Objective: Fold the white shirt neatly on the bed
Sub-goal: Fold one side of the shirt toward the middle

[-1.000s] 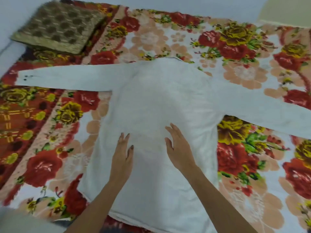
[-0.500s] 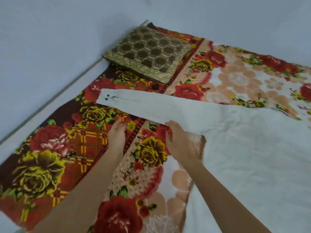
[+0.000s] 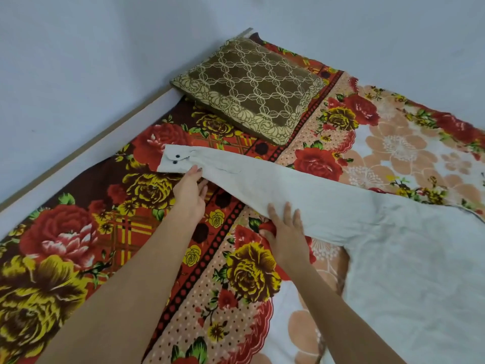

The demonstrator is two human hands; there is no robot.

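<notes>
The white shirt (image 3: 409, 258) lies flat on the floral bed cover (image 3: 78, 248), its body at the right. Its left sleeve (image 3: 262, 177) stretches toward the upper left and ends in a cuff with two dark buttons (image 3: 175, 158). My left hand (image 3: 190, 191) pinches the sleeve's lower edge just beside the cuff, where the cloth is slightly raised. Closer to the armpit, my right hand (image 3: 284, 227) grips the same edge, with fingers on top of the cloth and the thumb tucked underneath. The right sleeve is out of view.
A brown and gold patterned cushion (image 3: 249, 88) sits at the head of the bed, just beyond the cuff. A pale wall (image 3: 78, 61) and the bed's light frame edge (image 3: 86, 151) run along the left side.
My view swung left from the shirt's body to its left sleeve. Both hands left the body and took hold of the sleeve's lower edge; the left hand has slid toward the cuff.
</notes>
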